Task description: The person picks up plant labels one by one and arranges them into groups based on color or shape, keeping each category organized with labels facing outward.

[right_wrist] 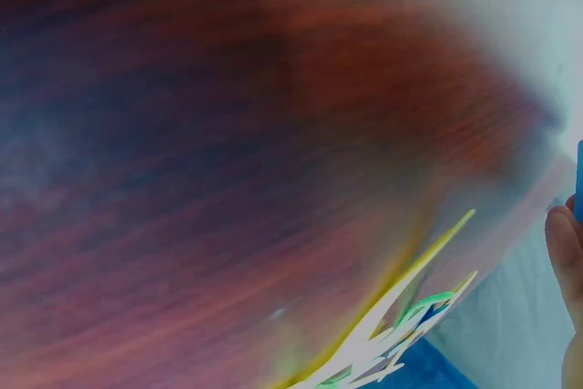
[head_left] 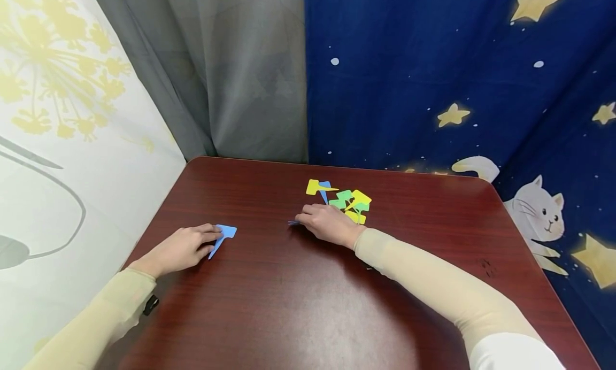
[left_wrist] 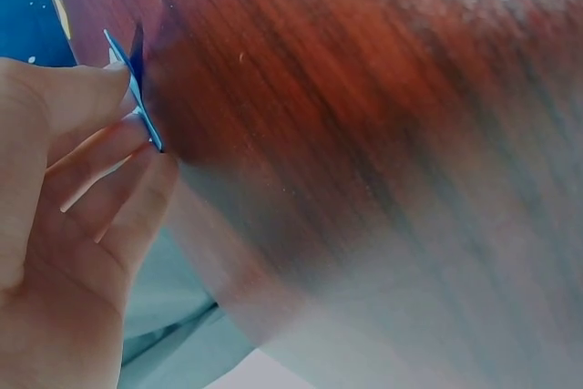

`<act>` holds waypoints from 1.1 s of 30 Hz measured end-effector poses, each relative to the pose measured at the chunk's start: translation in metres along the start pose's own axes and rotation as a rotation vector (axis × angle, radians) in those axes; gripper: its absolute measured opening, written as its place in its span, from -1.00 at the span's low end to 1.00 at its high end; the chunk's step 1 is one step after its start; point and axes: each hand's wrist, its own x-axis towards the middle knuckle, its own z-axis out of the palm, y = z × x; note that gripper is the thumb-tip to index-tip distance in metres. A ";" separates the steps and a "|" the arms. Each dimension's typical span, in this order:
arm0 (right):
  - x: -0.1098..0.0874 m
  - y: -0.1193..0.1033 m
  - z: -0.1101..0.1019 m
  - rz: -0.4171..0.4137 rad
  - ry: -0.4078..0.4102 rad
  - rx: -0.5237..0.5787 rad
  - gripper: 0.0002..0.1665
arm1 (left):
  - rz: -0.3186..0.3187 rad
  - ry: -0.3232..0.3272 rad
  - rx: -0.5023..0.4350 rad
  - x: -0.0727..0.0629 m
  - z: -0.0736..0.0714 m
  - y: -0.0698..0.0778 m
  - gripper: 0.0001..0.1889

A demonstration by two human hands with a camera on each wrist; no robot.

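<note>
Cream left sleeve (head_left: 91,316) and right sleeve (head_left: 433,276) come nearest, their smooth, stretchy-looking cloth lightly wrinkled; something small and black (head_left: 151,305) sits at the left cuff. Left hand (head_left: 185,247) pinches a blue label (head_left: 228,231) between thumb and fingers at the left of the scene: a thin, flat T shape, broad-headed, its stem tapering to a point on the near side. Right hand (head_left: 332,223), near the middle, pinches a blue piece (right_wrist: 580,184) at its fingertips; most of it is hidden, so its full shape cannot be told. Just beyond this hand, flat yellow, green and blue T-shaped labels (head_left: 360,198) overlap loosely, one yellow stem crossing a blue head. Glossy, dark red-brown wood grain covers the round-cornered tabletop (head_left: 255,188). Farther off hang a plain grey curtain (head_left: 260,81) and, right, a navy curtain (head_left: 409,81) printed with stars.
</note>
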 end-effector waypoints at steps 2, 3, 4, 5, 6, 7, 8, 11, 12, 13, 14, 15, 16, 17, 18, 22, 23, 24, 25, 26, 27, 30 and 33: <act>0.002 -0.001 0.001 -0.021 0.005 -0.021 -0.77 | 0.001 0.000 0.001 0.001 0.000 0.000 -0.62; 0.004 -0.002 0.001 -0.031 0.010 -0.027 -0.76 | 0.002 0.002 0.002 0.001 0.000 -0.001 -0.62; 0.005 -0.002 0.002 -0.041 0.014 -0.035 -0.76 | 0.004 0.003 0.001 0.002 0.000 -0.001 -0.62; 0.007 -0.003 0.003 -0.051 0.020 -0.042 -0.76 | 0.005 0.003 0.000 0.002 0.000 -0.002 -0.62; 0.008 -0.004 0.003 -0.063 0.026 -0.050 -0.76 | 0.006 0.002 0.001 0.003 0.000 -0.002 -0.62; 0.010 -0.005 0.004 -0.075 0.032 -0.051 -0.77 | 0.006 0.000 0.001 0.003 0.000 -0.002 -0.62; 0.012 -0.006 0.004 -0.085 0.039 -0.052 -0.78 | 0.006 -0.002 0.000 0.004 -0.001 -0.003 -0.62; 0.019 -0.010 0.005 -0.110 0.050 -0.046 -0.80 | 0.003 -0.009 0.001 0.003 -0.001 -0.004 -0.62; 0.022 -0.012 0.005 -0.114 0.049 -0.039 -0.81 | 0.003 -0.010 0.002 0.003 -0.002 -0.004 -0.62; 0.024 -0.013 0.006 -0.117 0.048 -0.033 -0.81 | 0.002 -0.009 0.003 0.003 -0.002 -0.004 -0.63; 0.027 -0.015 0.006 -0.117 0.045 -0.027 -0.82 | 0.001 -0.008 0.006 0.002 -0.001 -0.004 -0.63; 0.030 -0.017 0.006 -0.118 0.040 -0.021 -0.82 | 0.001 -0.005 0.008 0.002 -0.001 -0.005 -0.63; 0.033 -0.019 0.006 -0.117 0.034 -0.019 -0.82 | 0.001 -0.003 0.013 0.002 -0.001 -0.005 -0.63; 0.036 -0.021 0.006 -0.117 0.025 -0.020 -0.82 | 0.003 0.000 0.015 0.002 0.000 -0.005 -0.63; 0.039 -0.022 0.006 -0.115 0.016 -0.020 -0.82 | 0.003 0.004 0.018 0.001 0.000 -0.004 -0.64; 0.049 -0.029 0.008 -0.086 -0.025 0.014 -0.82 | 0.007 0.018 0.026 0.001 0.001 -0.004 -0.63; 0.051 -0.030 0.009 -0.075 -0.038 0.027 -0.82 | 0.009 0.022 0.025 0.001 0.001 -0.003 -0.63; 0.053 -0.031 0.010 -0.064 -0.050 0.042 -0.81 | 0.011 0.025 0.025 0.001 0.001 -0.003 -0.63; 0.055 -0.032 0.010 -0.049 -0.065 0.055 -0.81 | 0.014 0.026 0.026 0.001 0.001 -0.003 -0.63; 0.056 -0.033 0.011 -0.034 -0.081 0.070 -0.80 | 0.015 0.028 0.027 0.001 0.001 -0.003 -0.63; 0.057 -0.033 0.011 -0.014 -0.098 0.091 -0.79 | 0.015 0.028 0.027 0.002 0.002 -0.004 -0.63; 0.060 -0.034 0.011 0.063 -0.143 0.158 -0.77 | 0.010 0.026 0.027 0.002 0.001 -0.005 -0.62; 0.062 -0.036 0.008 0.164 -0.178 0.245 -0.77 | 0.001 0.025 0.022 0.002 0.000 -0.005 -0.62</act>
